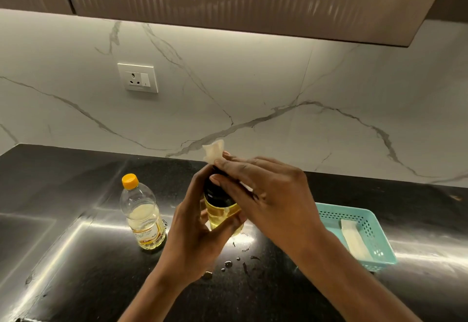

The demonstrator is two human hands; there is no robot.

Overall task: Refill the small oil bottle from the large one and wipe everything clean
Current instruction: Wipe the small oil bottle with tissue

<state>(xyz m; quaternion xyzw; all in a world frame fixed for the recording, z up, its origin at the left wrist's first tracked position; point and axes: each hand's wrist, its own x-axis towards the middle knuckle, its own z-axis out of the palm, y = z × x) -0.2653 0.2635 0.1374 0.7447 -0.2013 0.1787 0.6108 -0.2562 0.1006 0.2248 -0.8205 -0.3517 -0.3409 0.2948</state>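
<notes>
The small bottle (pixel 220 214) is in the middle of the scene over the black counter (pixel 88 271), upright, with yellow oil in its clear lower part and a dark top. The left hand (pixel 195 230) grips it from the left, fingers curled round the body. Whether its base rests on the counter or hangs just above is hard to tell, since the hands hide it. The right hand (pixel 268 195) reaches in from the right and pinches a white tissue (pixel 214 151) against the bottle's top, a tuft of tissue sticking up past the fingertips.

The big bottle (pixel 141 215) stands just left of the left hand, its orange cap (pixel 130 181) on, about half full. Oil drops (pixel 228 263) lie on the counter near the wrists. A teal basket (pixel 379 240) sits at right, holding a pale folded strip (pixel 354 240). A socket (pixel 138 78) is on the far marble wall.
</notes>
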